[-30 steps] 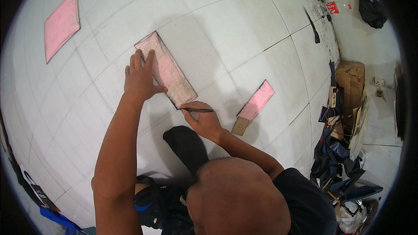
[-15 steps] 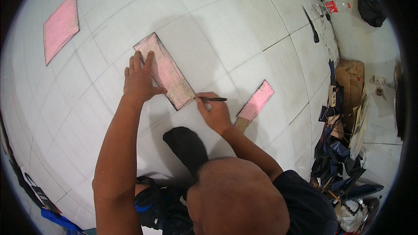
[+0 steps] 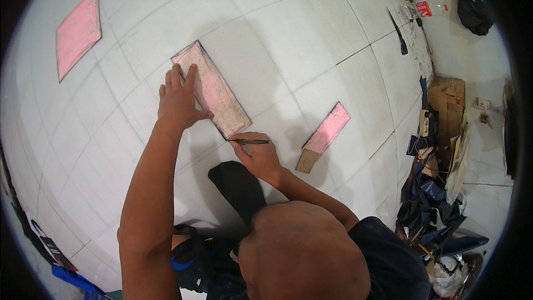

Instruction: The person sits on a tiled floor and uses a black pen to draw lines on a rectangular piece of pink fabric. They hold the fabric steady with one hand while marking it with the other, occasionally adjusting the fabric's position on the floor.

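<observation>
My left hand lies with spread fingers on a long pink rectangular template with dark, smudged edges, pressing it against a white sheet on the floor. A dark pen is pinched in my right hand. Its tip is at the template's near corner, where the corner meets the sheet. To the right of that hand lies a smaller pink strip with a brown end. A pink four-sided piece rests at the far left.
A foot in a black sock is on the sheet just nearer than the template. Scissors, a plastic bottle and a black bag lie far right. Along the right wall stand a cardboard box and a dark cloth heap.
My right hand has moved left and nearer with the pen, from the template's right corner along its short edge to the near corner. My left hand has stayed in place.
</observation>
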Motion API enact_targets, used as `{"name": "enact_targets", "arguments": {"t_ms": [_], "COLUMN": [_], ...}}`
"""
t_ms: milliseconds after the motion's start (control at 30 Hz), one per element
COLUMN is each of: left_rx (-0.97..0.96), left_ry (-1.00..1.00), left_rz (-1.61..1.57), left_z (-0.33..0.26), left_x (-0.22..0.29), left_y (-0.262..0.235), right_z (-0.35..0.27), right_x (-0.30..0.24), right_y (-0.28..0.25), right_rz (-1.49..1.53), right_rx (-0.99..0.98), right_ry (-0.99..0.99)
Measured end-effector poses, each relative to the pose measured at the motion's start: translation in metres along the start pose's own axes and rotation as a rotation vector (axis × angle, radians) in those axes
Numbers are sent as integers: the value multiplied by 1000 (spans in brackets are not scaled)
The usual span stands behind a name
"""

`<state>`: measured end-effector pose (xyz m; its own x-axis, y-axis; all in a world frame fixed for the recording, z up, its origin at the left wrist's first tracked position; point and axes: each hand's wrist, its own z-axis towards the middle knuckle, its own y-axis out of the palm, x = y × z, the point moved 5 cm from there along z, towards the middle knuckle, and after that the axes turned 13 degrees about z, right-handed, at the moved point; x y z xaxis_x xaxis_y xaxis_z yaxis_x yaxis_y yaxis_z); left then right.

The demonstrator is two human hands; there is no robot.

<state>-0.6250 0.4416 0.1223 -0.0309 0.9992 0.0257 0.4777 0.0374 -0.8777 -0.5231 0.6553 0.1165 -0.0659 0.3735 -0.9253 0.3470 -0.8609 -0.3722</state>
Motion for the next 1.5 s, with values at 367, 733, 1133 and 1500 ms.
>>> {"name": "enact_targets", "arguments": {"t_ms": [367,733,1133,1500], "left_rx": [-19,48,65,468], "left_ry": [-7,11,14,101], "left_rz": [-1,-10,-40,-431], "left_z": [-2,-2,-3,-43], "left_x": [0,0,-2,22], "left_y": [-1,-1,2,23], "right_z": [10,3,-4,39], "right_x": [22,-8,-10,30], "right_y": [-45,-28,4,-8], "right_rz": [-107,-313,-4,-552], "right_rx": [131,90,-149,-44], "right_ry": [185,-104,-74,-143]}}
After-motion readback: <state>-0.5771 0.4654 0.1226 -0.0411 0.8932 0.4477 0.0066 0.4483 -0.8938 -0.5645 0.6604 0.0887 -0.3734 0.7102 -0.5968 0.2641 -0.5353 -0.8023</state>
